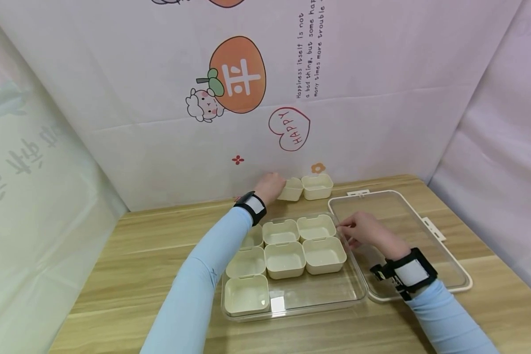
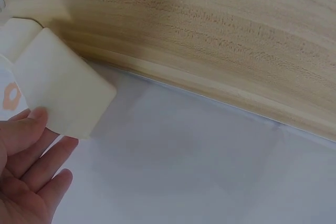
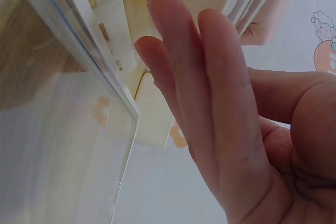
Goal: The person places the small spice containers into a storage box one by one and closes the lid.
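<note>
At the back of the table, my left hand (image 1: 270, 187) pinches a small cream box (image 2: 65, 85) between thumb and fingers. The box is tilted beside another cream box (image 1: 317, 188) by the wall. Several matching boxes (image 1: 285, 260) sit inside a clear shallow tray (image 1: 314, 295), its front middle and right part bare. My left forearm partly hides the tray's back left box (image 1: 253, 238). The right hand (image 1: 369, 230) is at the tray's back right edge, thumb and index finger together on the rim. Its other fingers (image 3: 184, 61) extend rather straight in the right wrist view.
A clear lid (image 1: 407, 236) with a white rim and side clips lies on the wooden table (image 1: 137, 275) right of the tray, under my right hand and wrist. A printed white cloth (image 1: 159, 162) rises at the table's back edge.
</note>
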{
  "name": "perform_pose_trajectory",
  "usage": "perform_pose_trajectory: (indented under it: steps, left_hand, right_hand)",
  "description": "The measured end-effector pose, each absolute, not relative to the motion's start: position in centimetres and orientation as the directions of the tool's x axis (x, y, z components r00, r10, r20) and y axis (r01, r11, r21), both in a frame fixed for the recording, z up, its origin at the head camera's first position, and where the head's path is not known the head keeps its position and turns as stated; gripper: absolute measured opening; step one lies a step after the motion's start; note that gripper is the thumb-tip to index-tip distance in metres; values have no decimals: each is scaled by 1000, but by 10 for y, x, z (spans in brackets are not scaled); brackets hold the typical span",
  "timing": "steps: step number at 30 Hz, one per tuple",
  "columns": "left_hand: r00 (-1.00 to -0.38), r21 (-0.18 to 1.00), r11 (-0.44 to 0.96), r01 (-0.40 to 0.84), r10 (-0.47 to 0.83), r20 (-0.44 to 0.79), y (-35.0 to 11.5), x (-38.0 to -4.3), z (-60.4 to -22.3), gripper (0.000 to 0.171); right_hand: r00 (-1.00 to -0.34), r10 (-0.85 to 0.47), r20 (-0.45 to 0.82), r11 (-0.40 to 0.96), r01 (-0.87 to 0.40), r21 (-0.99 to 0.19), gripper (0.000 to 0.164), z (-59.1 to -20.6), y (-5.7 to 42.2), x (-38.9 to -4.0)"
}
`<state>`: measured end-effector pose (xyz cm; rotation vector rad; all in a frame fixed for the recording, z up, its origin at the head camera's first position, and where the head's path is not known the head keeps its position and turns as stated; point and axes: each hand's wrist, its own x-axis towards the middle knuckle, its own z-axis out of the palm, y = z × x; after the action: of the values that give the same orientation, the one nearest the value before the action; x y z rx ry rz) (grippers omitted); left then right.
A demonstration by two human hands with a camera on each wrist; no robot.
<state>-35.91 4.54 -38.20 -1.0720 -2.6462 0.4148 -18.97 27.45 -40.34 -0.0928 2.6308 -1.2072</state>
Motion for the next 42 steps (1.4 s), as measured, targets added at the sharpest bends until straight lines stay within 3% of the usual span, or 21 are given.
perform_pose_trajectory:
  steps: [21,42]
  left_hand:
    - [-712,-304,715,630,687,141,44,-356,-371,26]
    - [-675,-301,734,609,679,290,29,-342,-365,23]
  right_hand:
    - [-969,-157,-193,659,43,-751,29,-403,275,-193]
    - [-968,-168,-186,662,29,-749,28,-406,276,-194]
